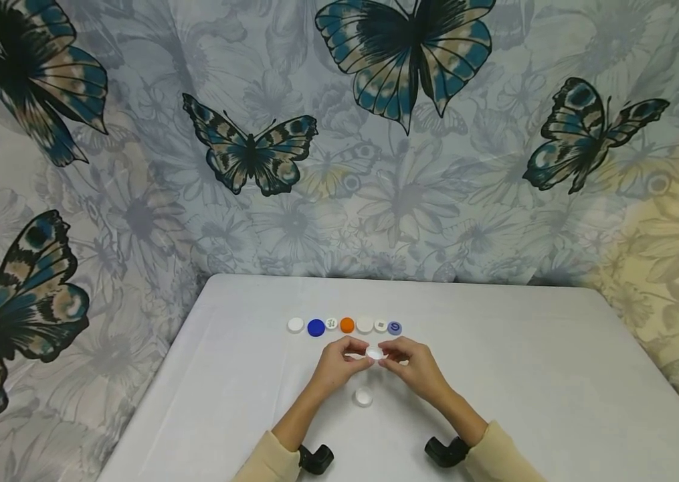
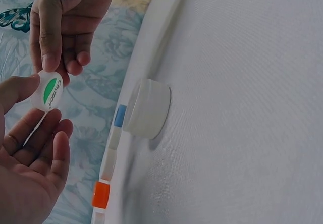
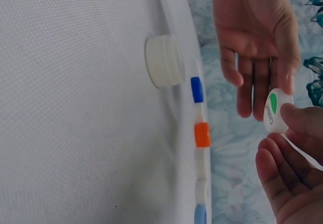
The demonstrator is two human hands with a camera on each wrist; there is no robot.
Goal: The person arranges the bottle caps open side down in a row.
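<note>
Between my two hands, raised off the table, is a white bottle cap (image 1: 374, 352) with a green mark and dark lettering on its top (image 2: 49, 90). My left hand (image 1: 336, 366) pinches its left side between thumb and fingers. On the opposite side my right hand (image 1: 414, 367) pinches it too, as the right wrist view shows with the cap (image 3: 275, 114) turned at a slant. A second white cap (image 1: 363, 397) lies on the table between my forearms, nearer to me; it looks wide and ridged in the left wrist view (image 2: 147, 109).
Beyond my hands a row of several caps crosses the white table (image 1: 532, 375): a white one (image 1: 296, 325), a dark blue one (image 1: 316, 327), an orange one (image 1: 347, 325), a light blue one (image 1: 395, 328) and other whites. Butterfly-patterned cloth (image 1: 411, 201) hangs behind.
</note>
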